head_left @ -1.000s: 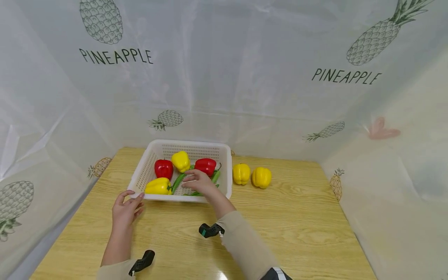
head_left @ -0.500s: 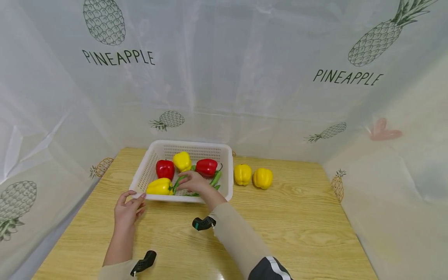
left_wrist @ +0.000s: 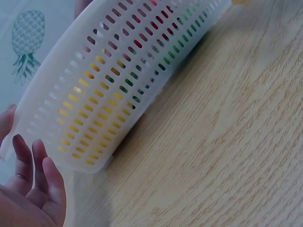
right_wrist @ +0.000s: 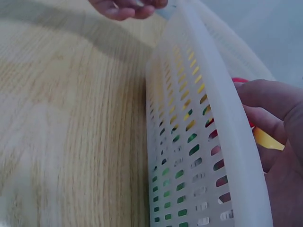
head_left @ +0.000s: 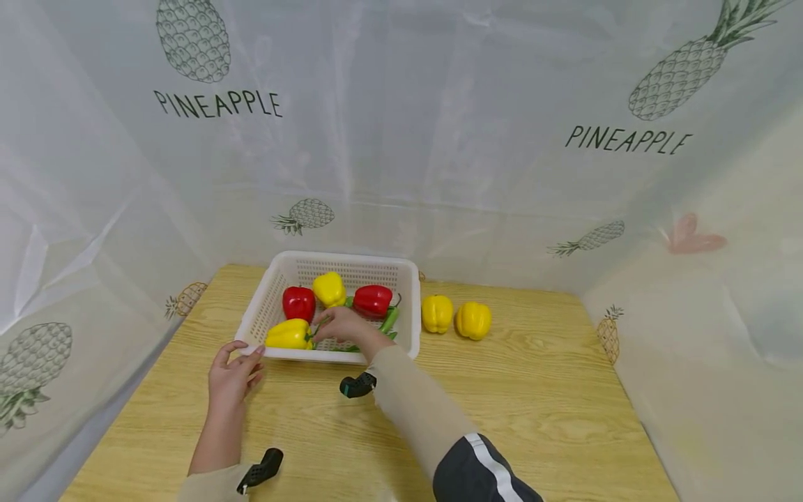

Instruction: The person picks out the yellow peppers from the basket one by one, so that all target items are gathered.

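Note:
A white plastic basket [head_left: 410, 335] holds bell peppers and green chili peppers. At its front left corner my left hand [head_left: 231, 376] pinches the rim between thumb and finger; the other fingers hang loosely bent below it. My right hand [head_left: 345, 326] is inside the basket with fingers bent downward, right beside the stem end of a yellow bell pepper [head_left: 288, 335]. A sliver of green shows by its fingertips, and whether they grip anything is hidden. Around this hand lie a red bell pepper [head_left: 298, 304], another yellow one [head_left: 329, 288], a second red one [head_left: 373, 300] and a green chili pepper [head_left: 389, 319].
Two yellow bell peppers [head_left: 437, 314] stand on the wooden table [head_left: 502, 397], right of the basket. A sheet printed with pineapples [head_left: 401, 139] hangs behind the table and along both sides.
My right hand has moved left inside the basket and now covers most of the green chili pepper seen there earlier. The left hand keeps its hold on the rim.

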Demonstrator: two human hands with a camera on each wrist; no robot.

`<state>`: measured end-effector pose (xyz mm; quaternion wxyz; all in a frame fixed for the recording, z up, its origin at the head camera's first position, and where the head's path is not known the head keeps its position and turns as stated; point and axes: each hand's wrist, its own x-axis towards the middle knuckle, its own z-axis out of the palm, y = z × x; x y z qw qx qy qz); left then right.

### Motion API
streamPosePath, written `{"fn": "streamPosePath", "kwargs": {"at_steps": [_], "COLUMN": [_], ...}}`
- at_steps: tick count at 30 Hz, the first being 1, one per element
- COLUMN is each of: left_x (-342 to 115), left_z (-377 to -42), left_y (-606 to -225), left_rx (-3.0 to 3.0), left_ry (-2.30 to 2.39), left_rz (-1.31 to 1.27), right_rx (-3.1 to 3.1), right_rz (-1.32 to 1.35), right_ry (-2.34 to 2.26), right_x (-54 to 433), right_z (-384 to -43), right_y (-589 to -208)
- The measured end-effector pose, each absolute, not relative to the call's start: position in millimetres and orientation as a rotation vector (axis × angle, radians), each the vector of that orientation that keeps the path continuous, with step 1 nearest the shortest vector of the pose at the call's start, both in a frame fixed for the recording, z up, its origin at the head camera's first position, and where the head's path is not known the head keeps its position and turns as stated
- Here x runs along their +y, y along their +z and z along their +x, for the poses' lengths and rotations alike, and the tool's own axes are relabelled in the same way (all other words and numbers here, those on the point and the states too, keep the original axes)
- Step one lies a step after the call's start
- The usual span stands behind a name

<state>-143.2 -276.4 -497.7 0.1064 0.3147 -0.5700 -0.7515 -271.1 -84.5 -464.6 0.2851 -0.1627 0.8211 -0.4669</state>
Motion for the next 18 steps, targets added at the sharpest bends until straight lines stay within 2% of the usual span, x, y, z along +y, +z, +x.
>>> {"fn": "streamPosePath", "kwargs": {"at_steps": [18], "left_x": [-276], "left_z": [-141], "left_y": [-499], "left_rx": [-1.749], "left_ry": [-2.146], "left_rz": [0.912], "right_rx": [2.135], "right_rz": [-0.648], "right_ry": [-0.956], "right_x": [-92], "right_z": [-287], "right_y": [-469]}}
